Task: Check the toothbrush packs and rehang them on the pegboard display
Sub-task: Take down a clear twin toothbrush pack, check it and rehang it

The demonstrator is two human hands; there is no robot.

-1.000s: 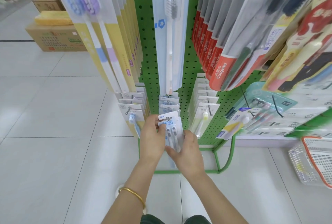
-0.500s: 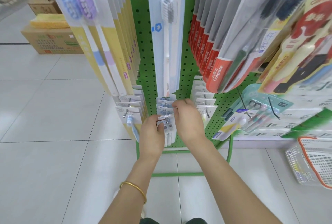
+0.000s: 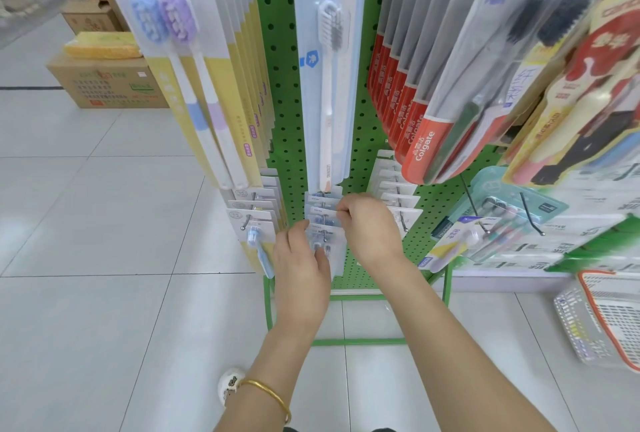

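A row of small white and blue toothbrush packs (image 3: 323,215) hangs on the lower middle peg of the green pegboard (image 3: 280,92). My left hand (image 3: 300,265) grips the lower body of the front pack (image 3: 327,246), which sits on the peg. My right hand (image 3: 369,223) pinches the top edge of the packs just behind it, fingers curled. The lower halves of the packs are hidden behind my hands.
Long yellow packs (image 3: 194,85) hang at the left, a pale blue pack (image 3: 327,67) at centre, red Colgate packs (image 3: 415,119) at the right. Bare peg hooks (image 3: 533,220) jut out lower right. A white basket (image 3: 602,320) sits on the floor, cardboard boxes (image 3: 107,85) far left.
My right hand rose from under the front pack to the tops of the packs on the peg. The pack moved up and back onto the peg, my left hand following it.
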